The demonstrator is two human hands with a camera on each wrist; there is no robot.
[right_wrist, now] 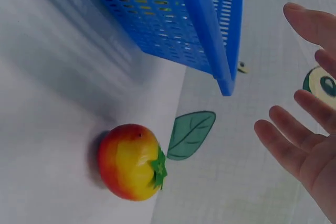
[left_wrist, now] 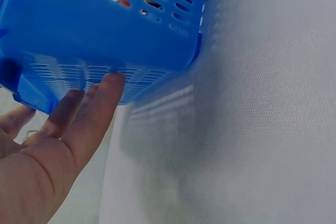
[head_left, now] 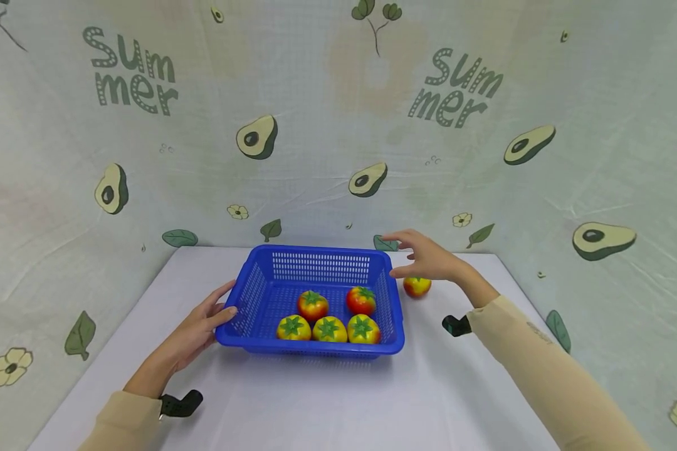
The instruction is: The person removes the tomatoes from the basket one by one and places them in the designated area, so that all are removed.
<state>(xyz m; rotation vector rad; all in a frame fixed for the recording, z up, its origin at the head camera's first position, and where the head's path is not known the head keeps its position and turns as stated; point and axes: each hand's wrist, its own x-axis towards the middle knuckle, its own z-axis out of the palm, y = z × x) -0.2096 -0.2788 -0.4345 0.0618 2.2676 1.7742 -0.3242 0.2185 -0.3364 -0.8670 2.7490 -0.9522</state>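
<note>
A blue plastic basket with slotted walls holds several red-and-yellow tomatoes, among them a redder tomato behind a front row of yellower ones. At the basket's left side my left hand grips the rim, thumb over the edge and fingers along the outer wall. My right hand hovers by the basket's right rim with fingers spread and nothing in them. Below it, one more tomato lies on the table outside the basket, partly hidden by the hand in the head view.
The table has a white cloth. Behind it and at both sides hangs a pale curtain printed with avocados, leaves and lettering. Dark camera mounts stick out from both wrists.
</note>
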